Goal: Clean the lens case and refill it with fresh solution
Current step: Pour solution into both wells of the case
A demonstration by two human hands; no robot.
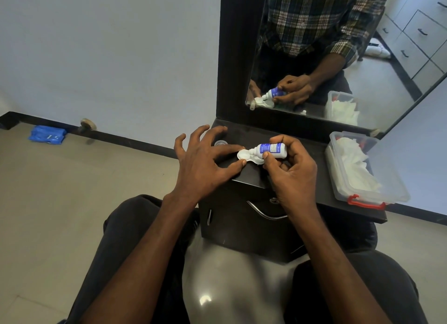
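Home bedroom or dressing area: black dressing table (302, 140) w/ framed mirror (338, 57), drawer handle below, tiled floor; mirror reflects white drawer units (420, 31). Plastic storage box (338, 181) on top.

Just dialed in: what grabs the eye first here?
The right hand grips a small blue-labelled bottle, nozzle tipped into the white lens case on the dark counter. The left hand steadies the case with spread fingers. Behind, a mirror repeats the scene.
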